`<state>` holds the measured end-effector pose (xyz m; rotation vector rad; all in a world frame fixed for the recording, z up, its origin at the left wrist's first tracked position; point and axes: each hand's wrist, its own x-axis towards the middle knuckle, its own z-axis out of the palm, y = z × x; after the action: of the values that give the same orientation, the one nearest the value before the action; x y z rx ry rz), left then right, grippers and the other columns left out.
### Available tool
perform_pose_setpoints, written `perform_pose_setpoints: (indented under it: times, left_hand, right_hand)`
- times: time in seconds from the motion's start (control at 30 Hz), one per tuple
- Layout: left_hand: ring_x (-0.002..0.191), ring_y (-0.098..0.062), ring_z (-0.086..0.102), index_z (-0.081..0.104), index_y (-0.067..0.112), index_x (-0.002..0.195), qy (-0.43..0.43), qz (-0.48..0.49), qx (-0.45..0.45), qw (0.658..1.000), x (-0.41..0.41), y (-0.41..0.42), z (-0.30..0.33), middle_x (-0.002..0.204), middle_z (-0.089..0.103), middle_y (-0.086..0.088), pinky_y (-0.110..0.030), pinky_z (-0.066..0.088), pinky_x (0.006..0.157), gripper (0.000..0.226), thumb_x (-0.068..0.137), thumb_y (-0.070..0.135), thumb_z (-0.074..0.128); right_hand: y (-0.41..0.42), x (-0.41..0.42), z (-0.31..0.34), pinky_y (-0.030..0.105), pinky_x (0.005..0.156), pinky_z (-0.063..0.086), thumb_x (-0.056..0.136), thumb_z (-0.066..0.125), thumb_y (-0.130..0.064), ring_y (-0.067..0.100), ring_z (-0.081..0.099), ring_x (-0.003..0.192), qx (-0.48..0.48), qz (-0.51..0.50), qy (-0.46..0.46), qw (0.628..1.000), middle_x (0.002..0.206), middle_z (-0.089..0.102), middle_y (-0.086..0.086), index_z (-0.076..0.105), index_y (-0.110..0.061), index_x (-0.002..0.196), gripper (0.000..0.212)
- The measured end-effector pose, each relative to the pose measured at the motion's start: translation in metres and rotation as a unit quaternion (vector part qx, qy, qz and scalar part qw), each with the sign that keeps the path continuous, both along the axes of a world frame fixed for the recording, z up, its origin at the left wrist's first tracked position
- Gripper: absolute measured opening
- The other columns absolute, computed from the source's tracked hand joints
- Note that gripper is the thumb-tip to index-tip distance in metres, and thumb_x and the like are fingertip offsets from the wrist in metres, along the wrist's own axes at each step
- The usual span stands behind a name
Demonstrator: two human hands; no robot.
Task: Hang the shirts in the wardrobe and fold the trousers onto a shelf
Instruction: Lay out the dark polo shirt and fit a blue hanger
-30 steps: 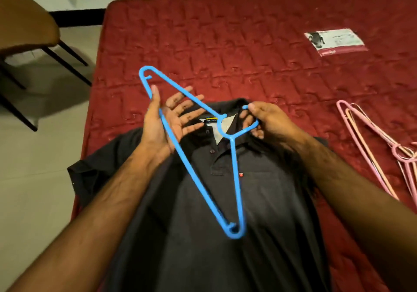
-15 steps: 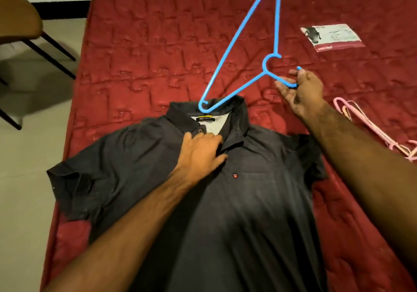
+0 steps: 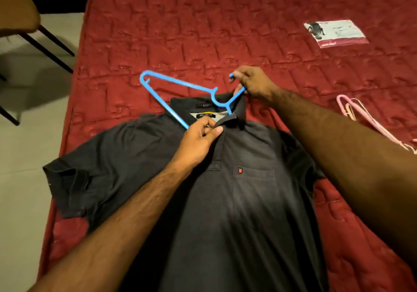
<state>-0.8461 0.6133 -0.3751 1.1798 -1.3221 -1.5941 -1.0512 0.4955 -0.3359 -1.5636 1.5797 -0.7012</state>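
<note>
**Hanger going into polo collar**

Head view: dark grey polo shirt [image 3: 237, 190] lies flat, front up, on the red bed [image 3: 203, 32], collar toward the far side. Left hand [image 3: 198, 142] pinches the placket edge at the neck opening, thumb and fingers clamped on fabric. Right hand [image 3: 252, 83] grips the hook of the blue hanger [image 3: 180, 84], fingers curled round it. One hanger arm runs down into the neck opening by the left hand; the other end sticks out past the collar on the left. Pink hangers [image 3: 370, 122] lie well apart on the right, with a plastic packet [image 3: 336, 33] farther back.

Judgement: step is threading the hanger through the neck. To do it well, hold the opening wide, slide one arm fully into a shoulder, then tilt the other in without stretching the collar.
</note>
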Motion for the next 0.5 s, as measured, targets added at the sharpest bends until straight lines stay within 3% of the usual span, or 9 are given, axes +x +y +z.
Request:
perform_pose_setpoints:
  times: [0.1,0.17,0.23,0.3,0.37,0.4,0.43,0.5]
  left_hand:
    - [0.066,-0.009,0.044,0.053,0.022,0.082,-0.024,-0.021,-0.054,0.998,0.0,0.003,-0.002,0.068,0.056,0.011,-0.027,0.034,0.064,0.016,0.088,0.033,0.064]
    - [0.066,-0.004,0.046,0.053,0.025,0.087,-0.101,-0.092,-0.135,0.981,0.009,0.006,-0.003,0.07,0.053,0.016,-0.024,0.036,0.066,0.014,0.091,0.035,0.062]
    - [0.078,-0.009,0.055,0.056,0.024,0.099,-0.213,-0.202,-0.264,0.919,0.017,0.009,0.0,0.083,0.058,0.014,-0.027,0.039,0.075,0.011,0.099,0.034,0.055]
    - [0.1,-0.016,0.057,0.056,0.023,0.109,-0.337,-0.275,-0.403,0.805,0.022,0.009,0.001,0.106,0.061,0.01,-0.035,0.036,0.085,0.021,0.1,0.037,0.044]
    - [0.116,-0.019,0.053,0.059,0.023,0.113,-0.427,-0.271,-0.538,0.675,0.025,0.01,0.0,0.127,0.058,0.005,-0.042,0.034,0.091,0.027,0.094,0.036,0.042]
    - [0.118,-0.022,0.053,0.061,0.023,0.113,-0.441,-0.261,-0.572,0.64,0.027,0.012,0.0,0.131,0.057,0.002,-0.043,0.035,0.091,0.03,0.09,0.032,0.044]
    - [0.115,-0.024,0.055,0.064,0.022,0.112,-0.447,-0.252,-0.584,0.628,0.03,0.014,0.0,0.129,0.059,0.001,-0.043,0.036,0.09,0.032,0.087,0.027,0.045]
    - [0.104,-0.025,0.058,0.065,0.022,0.111,-0.463,-0.225,-0.558,0.651,0.04,0.013,-0.005,0.118,0.061,0.0,-0.042,0.037,0.083,0.037,0.082,0.022,0.043]
  right_hand:
    - [0.002,-0.002,-0.008,0.007,0.062,0.04,0.104,0.046,-0.009,-0.011,0.055,0.059,0.031,0.138,0.092,0.986,0.078,0.065,-0.007,0.065,-0.003,0.099,0.021]
    - [0.001,-0.009,-0.004,0.009,0.065,0.04,0.104,0.047,-0.01,-0.011,0.055,0.062,0.027,0.159,0.103,0.981,0.079,0.065,-0.01,0.065,-0.004,0.1,0.019]
    - [-0.002,-0.019,0.005,0.011,0.059,0.037,0.104,0.047,-0.01,-0.009,0.053,0.056,0.007,0.149,0.111,0.983,0.062,0.064,-0.018,0.064,-0.005,0.101,0.017]
    - [-0.003,-0.028,0.012,0.012,0.056,0.035,0.104,0.047,-0.009,-0.006,0.051,0.052,-0.015,0.132,0.112,0.985,0.058,0.062,-0.025,0.063,-0.006,0.098,0.017]
    - [-0.001,-0.033,0.015,0.01,0.052,0.033,0.104,0.046,-0.009,-0.006,0.051,0.049,-0.038,0.106,0.112,0.987,0.057,0.062,-0.027,0.062,-0.006,0.098,0.017]
    - [0.001,-0.036,0.014,0.009,0.05,0.033,0.104,0.046,-0.008,-0.006,0.05,0.047,-0.043,0.088,0.108,0.989,0.055,0.061,-0.027,0.062,-0.005,0.098,0.018]
    - [0.002,-0.038,0.014,0.008,0.048,0.032,0.104,0.046,-0.008,-0.005,0.049,0.044,-0.049,0.071,0.104,0.991,0.053,0.06,-0.026,0.062,-0.005,0.098,0.018]
    - [0.007,-0.043,0.014,0.009,0.046,0.031,0.104,0.046,-0.01,-0.003,0.047,0.042,-0.056,0.05,0.091,0.993,0.05,0.058,-0.021,0.062,-0.006,0.097,0.018]
